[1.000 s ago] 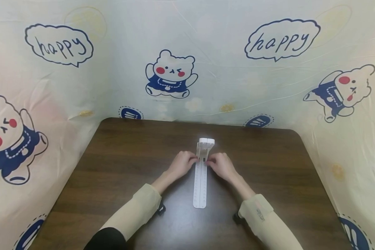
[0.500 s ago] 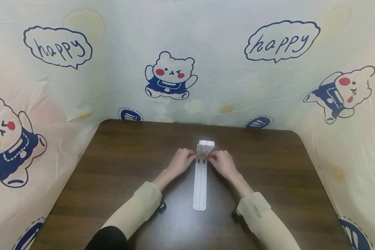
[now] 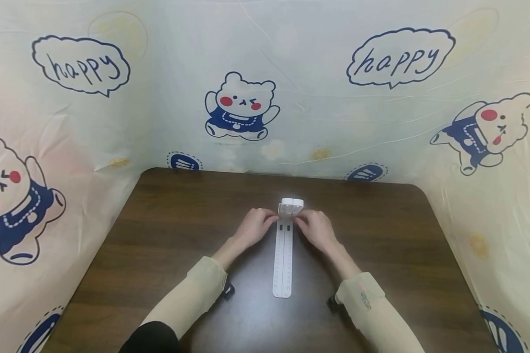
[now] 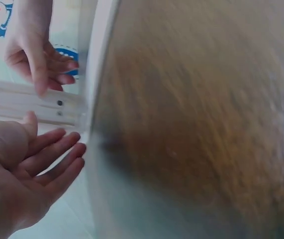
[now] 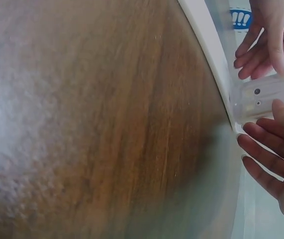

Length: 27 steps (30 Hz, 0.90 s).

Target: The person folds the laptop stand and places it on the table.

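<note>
A white plastic stand-like device (image 3: 282, 260) lies with its long flat base along the table, marked with two dark slots. At its far end rises an upright panel (image 4: 37, 103) topped by a thick white head (image 3: 292, 202); dark round spots show on its face in the wrist views. My left hand (image 3: 254, 226) is at the panel's left side, thumb tip at that edge and the other fingers loosely straight and spread. My right hand (image 3: 316, 228) mirrors it on the right, its thumb (image 5: 279, 108) overlapping the edge and its fingers (image 5: 263, 147) extended beside it.
The dark brown wooden table (image 3: 194, 206) has rounded far corners. Pale cloth walls (image 3: 318, 117) printed with cartoon bears and "happy" bubbles stand close around its back and sides. A black wrist camera (image 3: 227, 291) hangs under the left sleeve.
Both hands have shifted slightly away from the body along the device, uncovering the dark slots in the base. The panel looks shorter in the head view, while the base stays nearly in place.
</note>
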{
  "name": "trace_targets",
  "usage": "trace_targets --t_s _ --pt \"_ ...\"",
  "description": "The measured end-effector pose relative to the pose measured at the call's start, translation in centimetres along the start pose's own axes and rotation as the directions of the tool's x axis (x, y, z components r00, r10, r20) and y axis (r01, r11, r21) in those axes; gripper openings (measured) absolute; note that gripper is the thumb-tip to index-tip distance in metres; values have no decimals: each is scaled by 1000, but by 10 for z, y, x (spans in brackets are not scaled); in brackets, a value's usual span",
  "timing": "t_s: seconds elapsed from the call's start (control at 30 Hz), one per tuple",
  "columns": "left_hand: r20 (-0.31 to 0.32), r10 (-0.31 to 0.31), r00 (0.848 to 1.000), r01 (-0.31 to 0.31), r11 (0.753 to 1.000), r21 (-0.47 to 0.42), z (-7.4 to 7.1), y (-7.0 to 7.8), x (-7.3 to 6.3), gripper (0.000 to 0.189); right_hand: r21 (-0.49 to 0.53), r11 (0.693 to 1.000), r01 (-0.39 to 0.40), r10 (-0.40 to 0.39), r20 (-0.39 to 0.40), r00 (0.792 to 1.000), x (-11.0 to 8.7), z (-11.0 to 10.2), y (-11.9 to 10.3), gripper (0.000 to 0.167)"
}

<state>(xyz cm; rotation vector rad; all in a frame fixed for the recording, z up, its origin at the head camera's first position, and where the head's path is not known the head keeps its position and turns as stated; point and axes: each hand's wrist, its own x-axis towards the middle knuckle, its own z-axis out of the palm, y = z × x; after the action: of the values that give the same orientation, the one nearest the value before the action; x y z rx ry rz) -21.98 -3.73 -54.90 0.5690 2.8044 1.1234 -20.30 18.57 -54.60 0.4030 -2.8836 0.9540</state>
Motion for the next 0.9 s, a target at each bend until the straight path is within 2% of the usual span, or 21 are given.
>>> trace_targets --t_s 0.17,0.3,0.43,0.47,0.57,0.67,0.77,0.9 --pt "54 -16 998 18 999 -38 -4 11 -10 34 23 1000 16 -15 -25 1000 -11 -4 -5 21" --pt "101 -24 995 37 991 -130 -7 14 -18 48 82 997 9 -8 -19 1000 -21 -9 -13 28" --pt "77 -5 997 18 985 -171 -3 2 -21 72 164 986 -34 33 11 999 -28 -15 -20 42" --pt "70 -11 997 23 984 -174 -4 4 -23 78 183 982 -52 50 18 999 -29 -17 -22 47" --pt "49 -29 998 38 979 -199 -13 15 -28 85 238 966 -102 94 45 995 -32 -23 -28 61" --pt "59 -88 994 101 958 -270 -32 42 -36 81 281 950 -135 122 66 990 -33 -30 -37 72" --pt "41 -138 990 144 938 -315 -41 55 -36 79 305 940 -151 135 75 988 -33 -37 -46 79" --pt "26 -188 982 187 929 -319 -46 64 -35 83 317 933 -172 153 85 985 -32 -46 -57 84"
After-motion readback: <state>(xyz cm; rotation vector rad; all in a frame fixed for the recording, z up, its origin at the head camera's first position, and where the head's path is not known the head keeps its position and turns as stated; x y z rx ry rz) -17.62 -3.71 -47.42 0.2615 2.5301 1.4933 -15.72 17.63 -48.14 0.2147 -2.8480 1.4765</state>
